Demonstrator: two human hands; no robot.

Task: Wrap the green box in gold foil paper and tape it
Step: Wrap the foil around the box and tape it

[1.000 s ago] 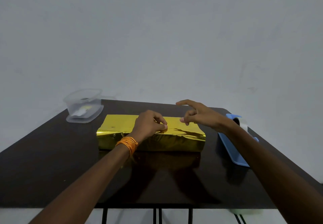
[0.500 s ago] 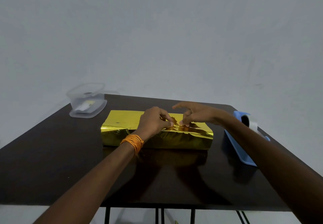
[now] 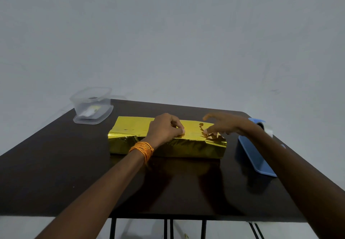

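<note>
The box, fully covered in gold foil paper (image 3: pixel 130 129), lies lengthwise in the middle of the dark table (image 3: pixel 56 164); no green shows. My left hand (image 3: pixel 165 129), with orange threads at the wrist, rests on top of the box near its middle, its curled fingertips pinching and pressing the foil seam. Over the right part of the box top is my right hand (image 3: pixel 223 124), fingers apart and blurred, with its fingertips at the foil. A blue tape dispenser (image 3: pixel 257 156) with a clear tape roll (image 3: pixel 267 129) stands right of the box.
A clear plastic container (image 3: pixel 91 106) with small items inside sits on its lid at the table's far left corner. The table's near edge runs across the bottom, with black legs below. A plain grey wall stands behind.
My right hand has slid to the right along the box top, away from my left hand. My left hand has stayed on the seam. The camera view has shifted slightly.
</note>
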